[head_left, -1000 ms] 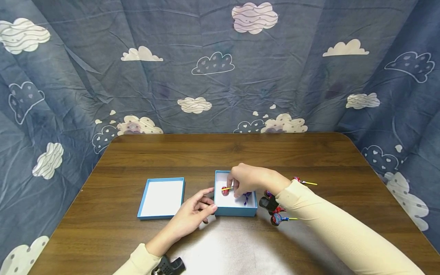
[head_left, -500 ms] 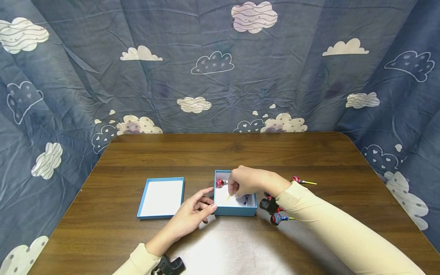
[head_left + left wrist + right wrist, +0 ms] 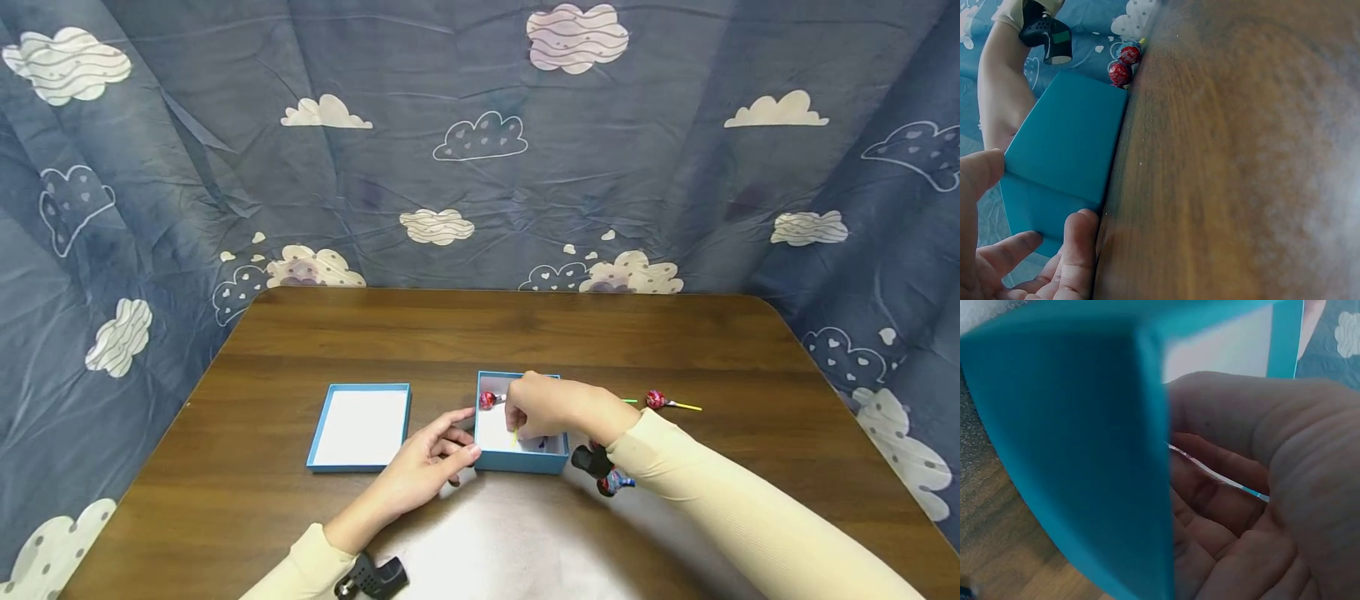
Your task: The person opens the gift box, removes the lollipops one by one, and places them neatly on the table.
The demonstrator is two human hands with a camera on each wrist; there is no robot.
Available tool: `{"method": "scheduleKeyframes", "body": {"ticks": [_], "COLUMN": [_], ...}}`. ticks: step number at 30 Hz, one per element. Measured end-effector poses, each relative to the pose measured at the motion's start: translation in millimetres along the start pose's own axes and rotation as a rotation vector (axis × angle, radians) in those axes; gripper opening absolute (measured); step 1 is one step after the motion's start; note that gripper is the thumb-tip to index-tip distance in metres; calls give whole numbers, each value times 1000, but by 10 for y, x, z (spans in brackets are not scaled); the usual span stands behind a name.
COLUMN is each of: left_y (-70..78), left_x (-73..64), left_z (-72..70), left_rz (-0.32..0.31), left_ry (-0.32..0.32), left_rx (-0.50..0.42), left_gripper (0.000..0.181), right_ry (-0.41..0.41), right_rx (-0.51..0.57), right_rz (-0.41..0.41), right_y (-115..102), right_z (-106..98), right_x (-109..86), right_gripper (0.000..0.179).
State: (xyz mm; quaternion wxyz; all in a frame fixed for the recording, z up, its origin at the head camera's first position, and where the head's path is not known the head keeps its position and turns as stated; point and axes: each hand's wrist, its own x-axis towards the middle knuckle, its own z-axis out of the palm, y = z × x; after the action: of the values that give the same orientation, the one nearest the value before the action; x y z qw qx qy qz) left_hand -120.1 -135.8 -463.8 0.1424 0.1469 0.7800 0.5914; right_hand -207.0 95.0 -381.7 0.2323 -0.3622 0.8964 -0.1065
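Note:
A blue box (image 3: 521, 461) with a white inside stands mid-table. My right hand (image 3: 543, 407) reaches down into it with bent fingers, a lollipop's yellow stick (image 3: 514, 437) poking out below the fingertips; that lollipop's head is hidden by the hand. A red-wrapped lollipop (image 3: 488, 401) lies at the box's left wall, and a bit of purple wrapper (image 3: 542, 442) shows near the front right. My left hand (image 3: 423, 467) rests its relaxed fingers and thumb against the box's left side and front corner. In the right wrist view, the box wall (image 3: 1072, 456) covers the fingertips.
The box's shallow blue lid (image 3: 360, 429) lies left of it, white inside up. Right of the box are a red lollipop (image 3: 656, 399), a green stick (image 3: 628, 401) and a blue-wrapped lollipop (image 3: 613, 482), partly behind the right wrist's camera (image 3: 590, 461). A cloud-patterned curtain (image 3: 480, 183) hangs behind.
Inside the box, the red lollipop has shifted toward the back left corner. The yellow stick at my right fingertips has swung to point toward the front. My left hand stays against the box.

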Motion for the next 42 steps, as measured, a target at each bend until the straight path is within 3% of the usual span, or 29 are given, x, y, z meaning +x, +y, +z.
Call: {"method": "scheduleKeyframes", "body": {"ticks": [8,14,29,42], "left_y": [11,11,19,28], "left_x": [17,5,7,5], "left_z": [16,11,15,15], "left_rz": [2,3,-1,-10], "left_ry": [-3,-3,-4,-2], "left_rx": [2,7,3,-4], "left_gripper": [59,59,60,59], "right_ry": [50,53,99,79], "right_rx": [-29,-57,72,133], "right_rz": [-84,-101,17,117], "right_y": [5,-1,90,31], "right_z": [63,73,-59,20], "right_x": [-60,-69,-32,73], "right_gripper": [19,13,13,21]}}
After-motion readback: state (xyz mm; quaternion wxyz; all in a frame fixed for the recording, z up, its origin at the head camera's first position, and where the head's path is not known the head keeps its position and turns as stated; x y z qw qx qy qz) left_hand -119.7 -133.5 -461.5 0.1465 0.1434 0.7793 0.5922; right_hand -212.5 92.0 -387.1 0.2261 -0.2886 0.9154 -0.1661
